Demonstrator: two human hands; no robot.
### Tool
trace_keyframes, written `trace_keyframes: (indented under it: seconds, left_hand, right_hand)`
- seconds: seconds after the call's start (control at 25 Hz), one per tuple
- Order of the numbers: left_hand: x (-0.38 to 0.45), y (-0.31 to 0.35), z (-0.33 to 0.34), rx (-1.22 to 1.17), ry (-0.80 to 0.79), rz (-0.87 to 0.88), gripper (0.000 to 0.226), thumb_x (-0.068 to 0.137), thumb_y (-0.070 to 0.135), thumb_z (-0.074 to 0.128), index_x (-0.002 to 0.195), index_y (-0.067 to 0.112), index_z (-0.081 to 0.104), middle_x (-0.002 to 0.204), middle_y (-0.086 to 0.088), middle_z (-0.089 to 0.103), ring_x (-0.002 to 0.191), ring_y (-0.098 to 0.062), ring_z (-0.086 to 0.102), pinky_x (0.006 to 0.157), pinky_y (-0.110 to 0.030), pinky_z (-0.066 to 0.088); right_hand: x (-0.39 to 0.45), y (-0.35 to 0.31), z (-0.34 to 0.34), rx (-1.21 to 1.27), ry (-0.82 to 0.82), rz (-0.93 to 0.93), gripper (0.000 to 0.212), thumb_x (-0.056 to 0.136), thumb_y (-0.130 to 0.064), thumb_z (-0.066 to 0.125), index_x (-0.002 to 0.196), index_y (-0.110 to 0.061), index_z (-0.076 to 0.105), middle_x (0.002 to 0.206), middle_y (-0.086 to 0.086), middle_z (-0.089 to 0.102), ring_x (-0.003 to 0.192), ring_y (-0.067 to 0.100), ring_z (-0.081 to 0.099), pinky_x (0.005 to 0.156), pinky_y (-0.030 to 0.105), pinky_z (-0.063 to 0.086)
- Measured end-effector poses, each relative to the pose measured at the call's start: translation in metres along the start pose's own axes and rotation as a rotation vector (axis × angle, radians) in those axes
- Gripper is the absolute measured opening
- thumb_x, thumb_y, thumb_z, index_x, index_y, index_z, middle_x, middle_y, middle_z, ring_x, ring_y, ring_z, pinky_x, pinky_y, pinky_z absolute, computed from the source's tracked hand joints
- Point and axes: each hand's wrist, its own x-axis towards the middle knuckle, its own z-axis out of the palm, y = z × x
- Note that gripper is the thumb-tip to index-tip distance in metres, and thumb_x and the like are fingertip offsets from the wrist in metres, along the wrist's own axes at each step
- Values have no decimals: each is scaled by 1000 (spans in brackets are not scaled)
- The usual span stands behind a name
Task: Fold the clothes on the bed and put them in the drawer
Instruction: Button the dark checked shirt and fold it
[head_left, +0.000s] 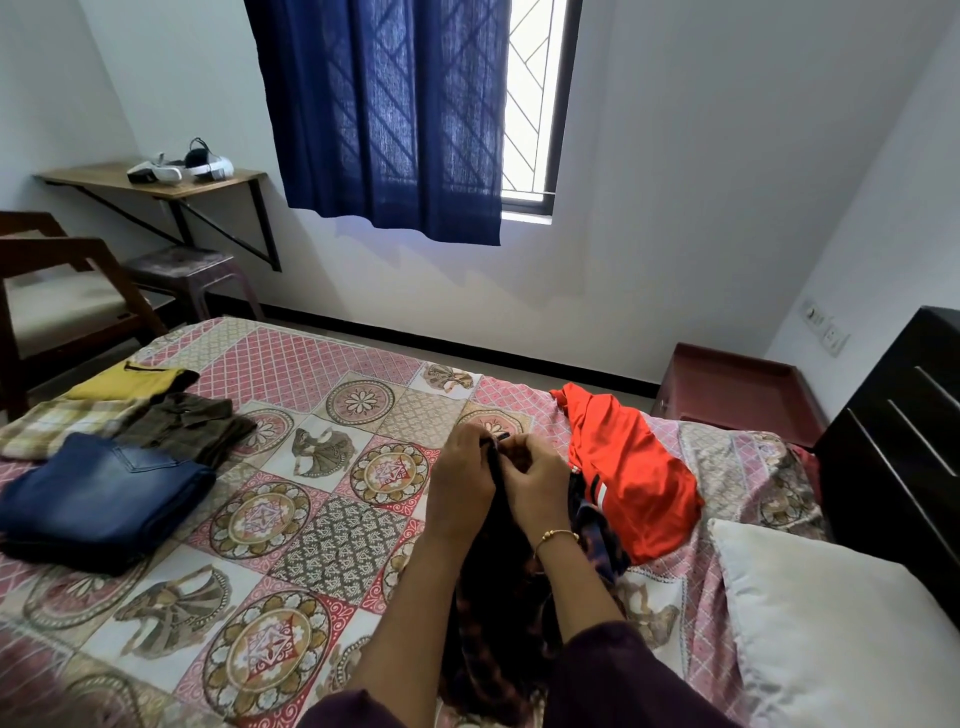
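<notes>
Dark garment pinched at its top edge.
Your left hand (460, 480) and right hand (537, 480) pinch the garment (498, 613) above the bed (332, 519); it hangs lengthwise toward you.

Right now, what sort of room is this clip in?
Most likely a home bedroom: a bed with a patterned cover, a white pillow and folded clothes on it, and a curtained window.

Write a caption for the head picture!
Both hands pinch a dark patterned garment above the patchwork bedspread.
</notes>
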Motion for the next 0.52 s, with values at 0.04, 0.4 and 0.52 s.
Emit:
trace_keyframes:
  seconds: [0.04, 0.4, 0.52]
  left_hand:
    - [0, 1, 1, -6, 37, -35, 6, 88, -6, 50, 90, -5, 55, 82, -14, 56, 69, -21, 48, 60, -29, 38]
    - [13, -4, -3, -244, -15, 26, 23, 86, -10, 52, 99, 3, 65, 98, -3, 44, 90, -11, 56, 79, -5, 44]
    - [10, -1, 0, -252, -33, 20, 26, 86, -12, 51, 102, 2, 66, 93, 7, 41, 91, -9, 52, 82, -4, 43]
  right_hand:
    - [1, -1, 1, -14, -12, -42, 7, 78, 4, 66, 83, -1, 68, 73, -2, 63, 65, 1, 57, 66, 4, 44]
    - [19, -9, -24, 399, -259, 203, 18, 91, -9, 57, 77, -16, 65, 80, 7, 65, 75, 15, 60, 72, 25, 50]
    - [24, -11, -31, 445, -404, 245, 18, 93, -7, 53, 80, -13, 64, 76, 2, 64, 72, 10, 61, 67, 21, 51]
